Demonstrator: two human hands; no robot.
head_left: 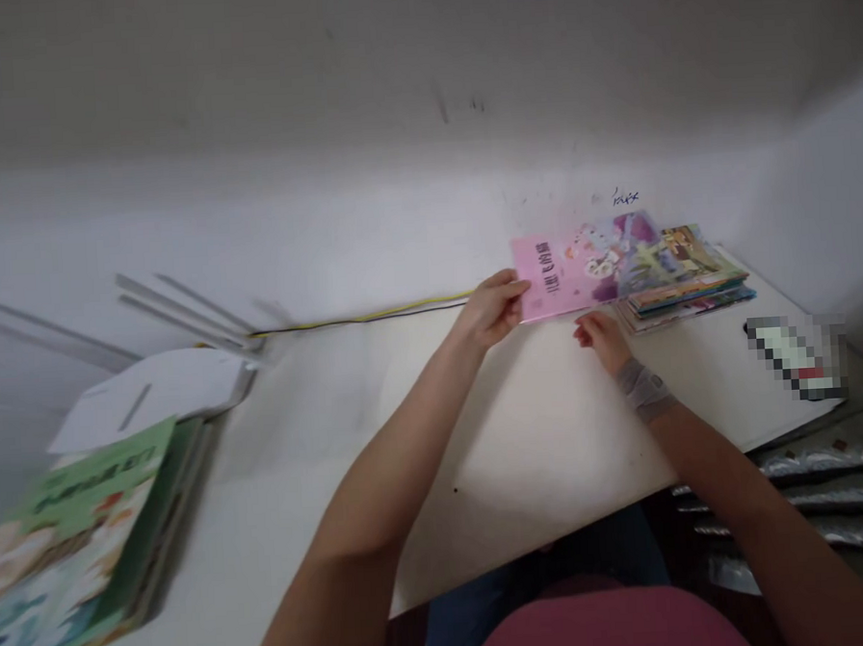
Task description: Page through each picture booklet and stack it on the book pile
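A thin pink picture book point(580, 267) with a purple and green illustration is raised in front of the wall. My left hand point(499, 305) pinches its left end between thumb and fingers. Just below the book's lower edge is my right hand point(600, 338), with its fingers curled in and a grey band around the wrist. Whether anything is inside those fingers is hidden. To the right, a small stack of picture books point(690, 285) lies on the white table point(553, 432), partly behind the pink book's right end.
Another stack of books with a green cover point(88, 543) lies at the left, in front of a white router-like device point(152, 391) with antennas. A yellow and black cable point(359, 319) runs along the wall. A blurred-out phone-like object point(795, 357) lies near the right edge.
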